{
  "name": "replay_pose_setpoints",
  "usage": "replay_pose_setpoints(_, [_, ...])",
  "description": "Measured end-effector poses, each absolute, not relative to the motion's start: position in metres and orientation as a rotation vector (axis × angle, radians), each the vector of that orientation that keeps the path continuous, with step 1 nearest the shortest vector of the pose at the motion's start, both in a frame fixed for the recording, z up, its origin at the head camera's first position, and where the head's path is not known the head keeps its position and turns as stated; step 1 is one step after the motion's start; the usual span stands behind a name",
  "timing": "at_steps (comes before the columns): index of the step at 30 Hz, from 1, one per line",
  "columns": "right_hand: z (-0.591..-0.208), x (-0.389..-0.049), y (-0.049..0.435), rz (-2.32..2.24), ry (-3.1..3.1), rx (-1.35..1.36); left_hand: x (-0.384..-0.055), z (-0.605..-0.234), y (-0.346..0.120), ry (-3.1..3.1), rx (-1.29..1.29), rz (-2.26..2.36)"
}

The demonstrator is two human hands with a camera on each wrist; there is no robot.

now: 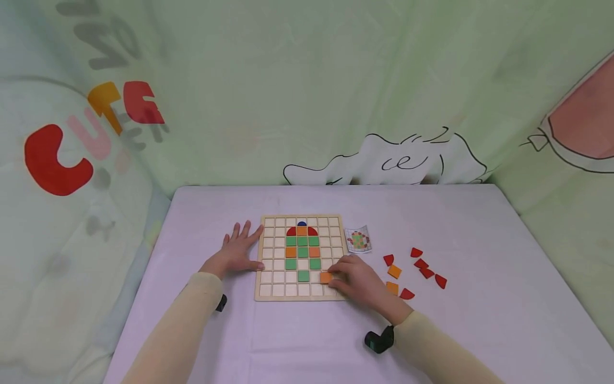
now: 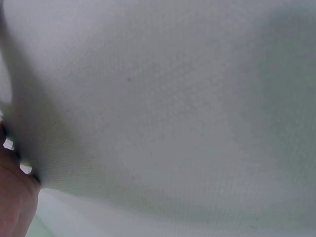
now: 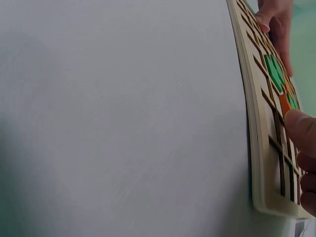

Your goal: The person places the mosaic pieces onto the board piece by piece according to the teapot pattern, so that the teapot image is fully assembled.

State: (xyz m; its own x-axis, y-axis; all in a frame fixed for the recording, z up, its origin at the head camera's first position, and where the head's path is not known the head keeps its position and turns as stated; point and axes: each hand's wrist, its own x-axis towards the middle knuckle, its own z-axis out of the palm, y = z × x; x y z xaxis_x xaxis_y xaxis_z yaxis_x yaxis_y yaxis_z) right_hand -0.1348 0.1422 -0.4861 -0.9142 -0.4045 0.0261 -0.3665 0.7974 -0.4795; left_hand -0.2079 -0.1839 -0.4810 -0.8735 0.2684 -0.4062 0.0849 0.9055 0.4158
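A wooden grid board (image 1: 279,289) lies on the table, with green, orange and red tiles and a blue half-round one set in its cells. My left hand (image 1: 235,253) is spread at the board's left edge, thumb and forefinger against the frame. Between thumb and fingers of my right hand (image 1: 357,280) is an orange square tile (image 1: 326,277), low over the board's lower right cells and right of a green tile (image 1: 304,276). In the right wrist view the thumb presses on that orange tile (image 3: 285,104). The left wrist view is mostly filled by pale cloth.
A small picture card (image 1: 358,239) with a coloured pattern lies right of the board. Farther right are scattered loose tiles: orange squares (image 1: 395,271) and several red pieces (image 1: 441,281), some rounded. A lilac cloth (image 1: 288,341) covers the table, and printed curtains (image 1: 307,96) hang behind it.
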Motion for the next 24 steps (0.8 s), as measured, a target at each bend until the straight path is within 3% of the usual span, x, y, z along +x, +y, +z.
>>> replay_pose_setpoints(24, [-0.488, -0.139, 0.117, -0.65, 2.947, -0.623, -0.206, -0.477, -0.183, 2.611, 0.25, 0.535])
